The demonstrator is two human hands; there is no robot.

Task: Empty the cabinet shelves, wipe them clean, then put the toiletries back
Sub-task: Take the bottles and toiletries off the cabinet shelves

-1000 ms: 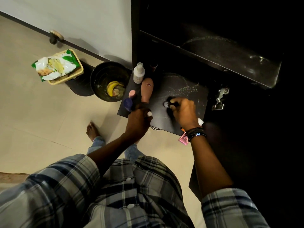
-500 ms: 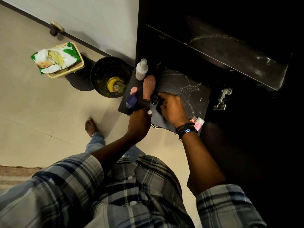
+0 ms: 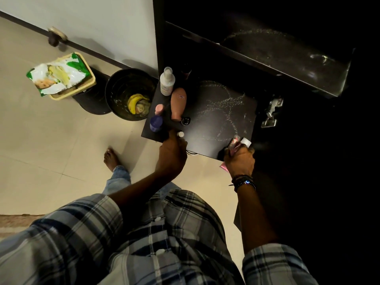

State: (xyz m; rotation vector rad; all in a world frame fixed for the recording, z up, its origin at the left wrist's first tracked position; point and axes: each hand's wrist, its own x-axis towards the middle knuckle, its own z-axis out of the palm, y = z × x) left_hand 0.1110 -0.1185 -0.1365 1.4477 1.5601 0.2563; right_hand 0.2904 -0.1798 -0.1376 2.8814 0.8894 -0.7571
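Observation:
The lower cabinet shelf [image 3: 218,112] is dark with pale dusty streaks. Along its left side stand a white bottle [image 3: 167,81], a peach bottle [image 3: 178,103], a purple bottle with a pink cap [image 3: 156,121] and a small black round container [image 3: 186,120]. My left hand [image 3: 171,155] is at the shelf's front edge, closed around a small white-capped item [image 3: 181,134]. My right hand [image 3: 239,161] is at the shelf's front right corner, closed on a pink tube [image 3: 234,144] with a white cap beside it. The upper shelf [image 3: 287,56] is bare and dusty.
On the floor to the left are a black bin [image 3: 121,85] with a banana peel inside and a yellow basket [image 3: 86,87] holding a green-and-white packet. A metal hinge [image 3: 271,114] sits right of the shelf. My bare foot [image 3: 111,157] is below the shelf's left corner.
My right hand left the small black container next to the peach bottle, then drew back to the front right corner and took hold of the pink tube. My left hand stayed put.

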